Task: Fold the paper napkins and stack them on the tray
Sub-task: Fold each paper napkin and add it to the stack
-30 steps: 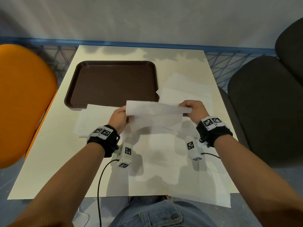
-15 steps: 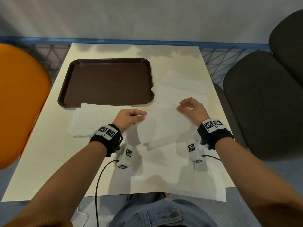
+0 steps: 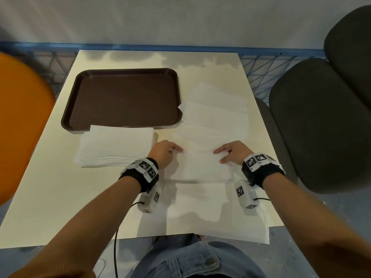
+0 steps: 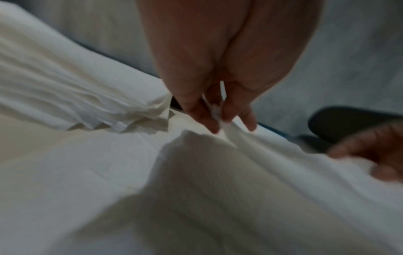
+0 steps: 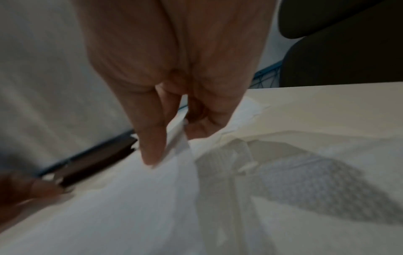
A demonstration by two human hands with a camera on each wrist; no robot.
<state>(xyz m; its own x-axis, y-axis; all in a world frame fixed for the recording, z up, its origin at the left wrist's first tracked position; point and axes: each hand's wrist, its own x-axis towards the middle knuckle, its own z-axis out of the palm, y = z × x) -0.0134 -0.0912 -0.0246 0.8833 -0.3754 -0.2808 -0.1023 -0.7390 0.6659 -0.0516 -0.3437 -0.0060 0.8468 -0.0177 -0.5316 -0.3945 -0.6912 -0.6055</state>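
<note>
While both hands are down on the cream surface [image 3: 50, 197], the napkin being worked on [image 3: 202, 165] lies flat between them, folded over, sitting on top of a bigger spread-out sheet [image 3: 210, 213] that hangs a bit over the near edge. Left hand [image 3: 163, 152] has the napkin's left far corner pinched between thumb and fingers [image 4: 196, 110]; you can see the white edge caught between the fingertips in the left wrist view. Right hand [image 3: 233, 152] does the same on the right far corner, paper edge nipped between its fingers [image 5: 152, 138]. Both wrist shots are pretty blurry though, so can't say much more about the grip.

Brown tray [image 3: 124, 75] sits at the far left of the surface, nothing on it. Right in front of it, touching its near rim, there's a neat stack of folded napkins [image 3: 116, 147], just beside the left hand. Off to the right of the tray is a loose, overlapping pile of unfolded napkins [image 3: 216, 109], one corner poking over the tray's right rim.

Orange chair [image 3: 22, 125] on the left, dark grey chair [image 3: 321, 121] on the right.
</note>
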